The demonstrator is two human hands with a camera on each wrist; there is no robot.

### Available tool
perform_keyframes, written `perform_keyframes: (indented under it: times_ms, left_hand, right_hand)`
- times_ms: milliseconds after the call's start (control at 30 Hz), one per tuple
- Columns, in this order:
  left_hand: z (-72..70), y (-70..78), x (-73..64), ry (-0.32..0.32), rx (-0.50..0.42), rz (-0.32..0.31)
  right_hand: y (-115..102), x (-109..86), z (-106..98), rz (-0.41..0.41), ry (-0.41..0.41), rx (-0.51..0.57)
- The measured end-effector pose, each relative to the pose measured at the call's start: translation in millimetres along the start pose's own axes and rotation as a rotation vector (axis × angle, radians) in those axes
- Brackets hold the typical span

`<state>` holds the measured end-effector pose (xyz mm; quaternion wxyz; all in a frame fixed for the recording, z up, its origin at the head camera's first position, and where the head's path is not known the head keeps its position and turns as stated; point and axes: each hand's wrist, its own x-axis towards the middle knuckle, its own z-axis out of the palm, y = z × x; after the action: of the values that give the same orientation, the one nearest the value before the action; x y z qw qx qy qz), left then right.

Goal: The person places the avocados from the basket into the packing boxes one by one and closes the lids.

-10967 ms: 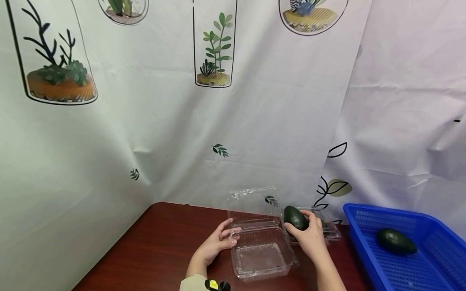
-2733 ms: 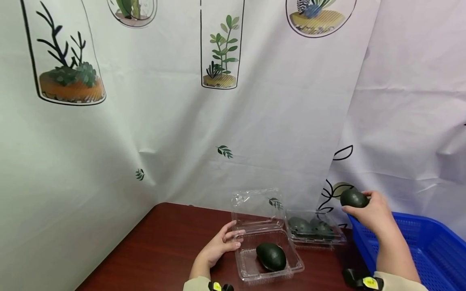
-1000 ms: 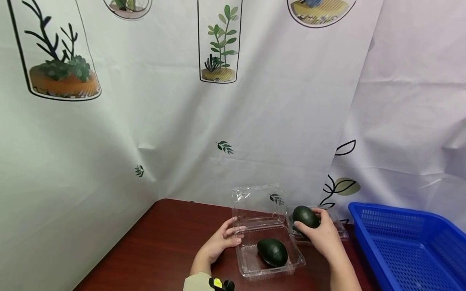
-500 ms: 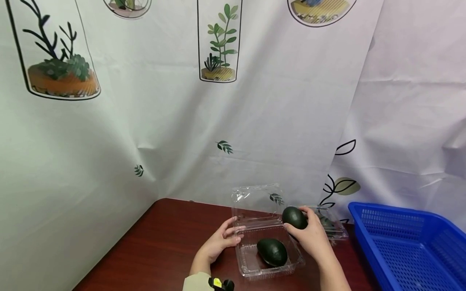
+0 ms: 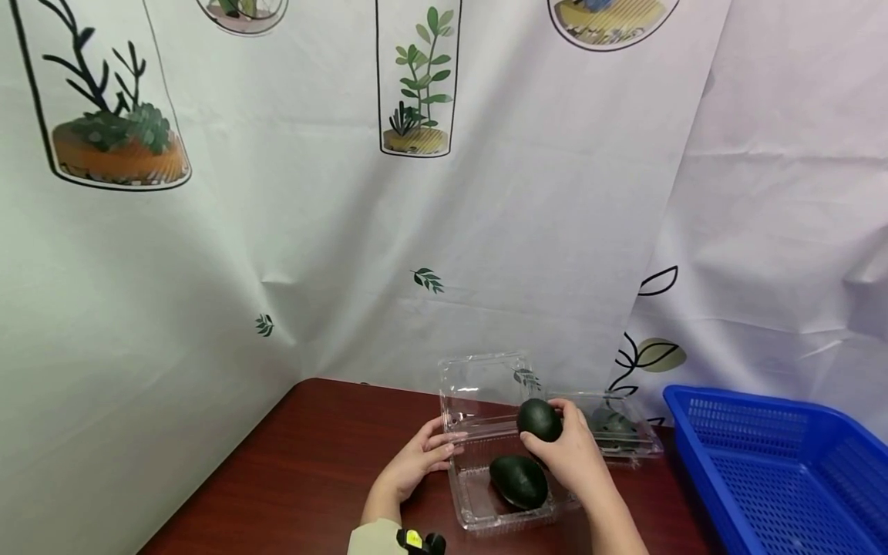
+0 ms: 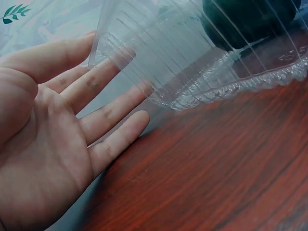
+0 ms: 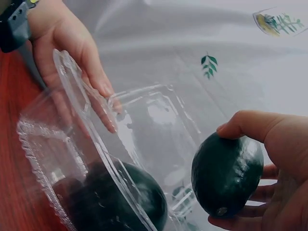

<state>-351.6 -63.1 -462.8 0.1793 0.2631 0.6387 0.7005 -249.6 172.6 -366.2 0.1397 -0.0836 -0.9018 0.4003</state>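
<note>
My right hand (image 5: 567,455) grips a dark green avocado (image 5: 539,420) between thumb and fingers, above the back right of an opened clear plastic clamshell box (image 5: 466,515). In the right wrist view, this held avocado (image 7: 227,174) shows its stem end. A second avocado (image 5: 519,482) lies in the box's base. The box's lid (image 5: 479,385) stands up at the back. My left hand (image 5: 411,466) rests at the box's left side. Straight fingers (image 6: 108,113) of it touch the clear wall in the left wrist view.
A closed clear clamshell (image 5: 641,445) with avocados inside stands behind my right hand, partly hidden by it. To the right is a blue plastic basket (image 5: 701,474). The brown table (image 5: 291,462) meets a printed white cloth (image 5: 333,254) at the back.
Within the last second, my right hand has carried the avocado leftward from above the closed clamshell to the opened one. Earlier, one avocado went into that box; the basket's avocado was lifted out.
</note>
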Motion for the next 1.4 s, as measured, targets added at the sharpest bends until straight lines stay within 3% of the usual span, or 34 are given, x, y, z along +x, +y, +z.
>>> perform_keyframes:
  times_ms: [533,900,1100,1400]
  left_hand:
    - [0.2,0.7,-1.0,0.015,0.000,-0.007]
    - [0.3,3.2,-2.8,0.025,0.007,-0.004]
    - [0.0,2.0,-2.1,0.024,-0.004,-0.009]
    - [-0.5,-0.4,-1.5,0.015,-0.009,0.010]
  right_hand:
    - [-14,-7.6,28,-0.125,-0.051,0.083]
    - [-16,-10.8,44,-0.153,-0.103,0.040]
    - [-11,-12.2,56,-0.190,-0.157,-0.052]
    - [-7,-13.6,66,-0.273,-0.146,-0.238]
